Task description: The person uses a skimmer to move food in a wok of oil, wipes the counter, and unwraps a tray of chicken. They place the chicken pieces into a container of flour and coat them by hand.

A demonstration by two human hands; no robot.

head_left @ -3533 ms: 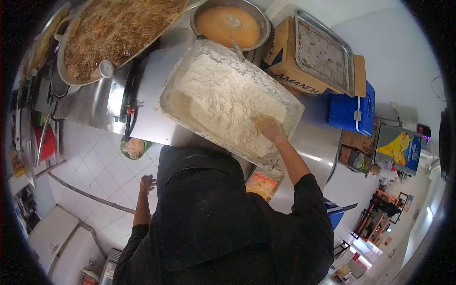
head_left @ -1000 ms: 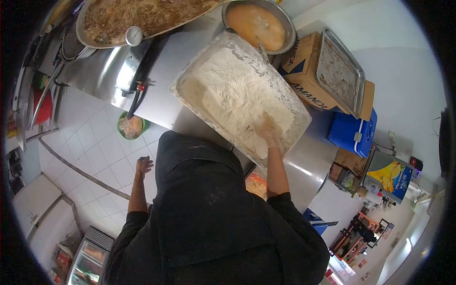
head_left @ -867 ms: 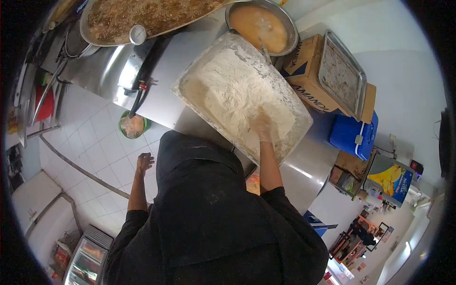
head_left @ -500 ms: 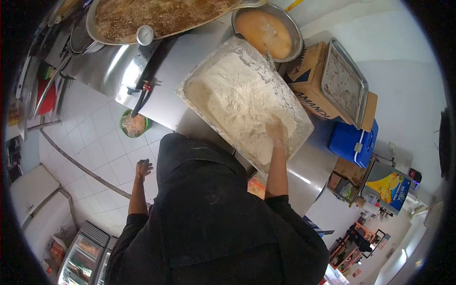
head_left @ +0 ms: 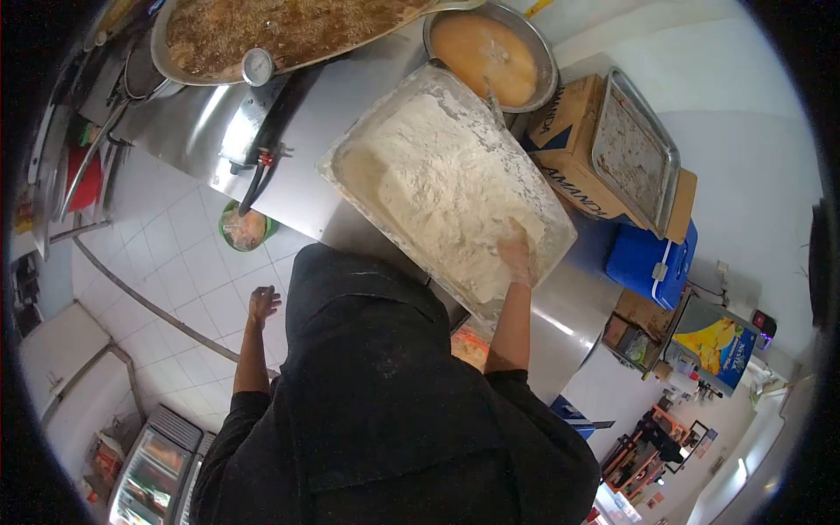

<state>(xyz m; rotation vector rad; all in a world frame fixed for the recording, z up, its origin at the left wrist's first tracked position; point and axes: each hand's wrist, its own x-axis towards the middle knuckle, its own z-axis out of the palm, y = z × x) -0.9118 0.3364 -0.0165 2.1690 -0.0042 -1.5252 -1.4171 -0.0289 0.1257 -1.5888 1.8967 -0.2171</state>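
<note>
A large rectangular tray (head_left: 363, 194) of pale flour (head_left: 437, 166) lies on the steel counter in front of me. My right hand (head_left: 514, 252) is in the flour near the tray's right end, its fingertips sunk in and hidden, so what it grips cannot be made out. My left hand (head_left: 264, 304) hangs over the tiled floor, away from the counter, with its fingers loosely curled and apart and nothing seen in them. Behind the tray stands a metal bowl of orange liquid (head_left: 486, 57).
A wide pan of bubbling oil (head_left: 280, 31) with a dial thermometer (head_left: 257, 66) is at the upper left. Right of the tray are a cardboard box (head_left: 569, 114), a metal tray (head_left: 634, 149) and a blue container (head_left: 652, 261). A green basket (head_left: 247, 229) stands on the floor.
My right hand has shifted slightly right and down within the flour. My left hand has barely moved. The view has shifted a little.
</note>
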